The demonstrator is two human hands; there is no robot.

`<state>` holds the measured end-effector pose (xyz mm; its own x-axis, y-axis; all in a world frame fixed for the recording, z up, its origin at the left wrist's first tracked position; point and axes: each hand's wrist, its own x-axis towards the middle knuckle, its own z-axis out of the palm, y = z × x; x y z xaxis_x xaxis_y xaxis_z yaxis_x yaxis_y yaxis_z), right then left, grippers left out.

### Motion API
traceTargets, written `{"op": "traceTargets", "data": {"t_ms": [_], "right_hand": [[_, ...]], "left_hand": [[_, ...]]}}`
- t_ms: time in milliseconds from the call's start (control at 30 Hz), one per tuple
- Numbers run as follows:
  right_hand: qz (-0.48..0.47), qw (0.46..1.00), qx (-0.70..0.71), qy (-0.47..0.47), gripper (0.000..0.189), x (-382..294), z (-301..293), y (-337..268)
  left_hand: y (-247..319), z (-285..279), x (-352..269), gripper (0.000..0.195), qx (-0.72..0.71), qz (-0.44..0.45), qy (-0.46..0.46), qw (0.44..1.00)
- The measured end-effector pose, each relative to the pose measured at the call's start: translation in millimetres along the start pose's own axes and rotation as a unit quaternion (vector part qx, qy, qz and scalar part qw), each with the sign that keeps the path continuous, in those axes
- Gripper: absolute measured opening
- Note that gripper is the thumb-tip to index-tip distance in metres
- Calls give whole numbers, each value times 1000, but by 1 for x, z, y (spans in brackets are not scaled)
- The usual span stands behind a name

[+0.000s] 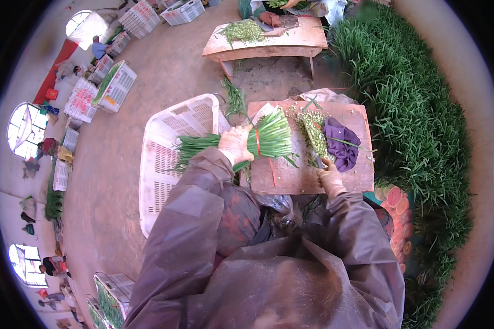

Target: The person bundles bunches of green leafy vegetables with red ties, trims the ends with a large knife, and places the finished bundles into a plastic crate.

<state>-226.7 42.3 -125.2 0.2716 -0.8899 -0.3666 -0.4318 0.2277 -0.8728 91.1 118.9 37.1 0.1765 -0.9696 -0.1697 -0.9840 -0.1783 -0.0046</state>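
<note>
My gloved left hand grips a thick bunch of green chive-like stalks. A red band circles the bunch, and its pale cut ends point right over a wooden board. The leafy ends reach left over a white plastic crate. My right hand, also gloved, holds a knife by the handle at the board's near right part. Its blade lies among chopped green-white bits, partly hidden. Beside these bits rests a crumpled purple cloth. A loose red strip lies near the board's front left.
A large heap of green stalks borders the right side. Ahead stands another wooden bench with trimmings, where a person's hand shows. Crates and several people line the left wall. Loose stalks lie beyond the crate.
</note>
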Motion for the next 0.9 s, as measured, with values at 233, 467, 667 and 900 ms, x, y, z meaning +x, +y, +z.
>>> {"op": "traceTargets", "data": {"t_ms": [233, 467, 667, 900], "right_hand": [[164, 972, 158, -60, 28, -53, -35, -11], [148, 969, 187, -66, 16, -36, -24, 1], [162, 963, 199, -79, 15, -33, -20, 3], [156, 969, 181, -69, 14, -29, -24, 6]], "left_hand": [[19, 26, 0, 120, 38, -25, -118, 992], [38, -54, 19, 112, -467, 78, 57, 879], [44, 71, 70, 125, -300, 6, -6, 954], [111, 45, -21, 157, 41, 81, -6, 996]]}}
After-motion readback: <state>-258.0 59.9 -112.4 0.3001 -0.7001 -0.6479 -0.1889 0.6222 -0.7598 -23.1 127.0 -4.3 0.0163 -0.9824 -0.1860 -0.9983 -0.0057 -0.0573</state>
